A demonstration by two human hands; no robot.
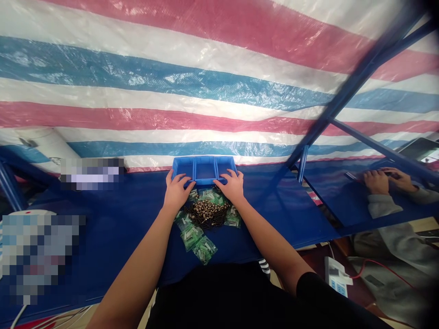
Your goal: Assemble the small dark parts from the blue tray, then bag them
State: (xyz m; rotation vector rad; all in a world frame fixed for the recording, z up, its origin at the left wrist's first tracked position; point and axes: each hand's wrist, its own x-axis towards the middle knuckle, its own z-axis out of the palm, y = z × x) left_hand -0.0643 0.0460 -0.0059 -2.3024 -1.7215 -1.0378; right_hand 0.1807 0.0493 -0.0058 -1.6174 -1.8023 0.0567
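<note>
A blue plastic bin (206, 168) with three compartments in a row stands at the back of the blue table, against the striped sheet. My left hand (177, 189) grips its left end, thumb along the front edge and fingers over the side. At the right end my right hand (232, 185) holds it in the same way. Just in front of the bin lies a pile of small brass-and-black screw-like parts (207, 213). Around and partly under the pile are several clear-green bags (205, 249) with small pale pieces inside; their exact kind cannot be made out.
A red, white and blue striped sheet (206, 96) hangs behind the blue table (130, 228). Blurred-out items occupy the left side. Blue metal bars (329, 109) rise at right, where another person's hands (380, 182) are over a neighbouring table. A power strip (338, 276) sits below.
</note>
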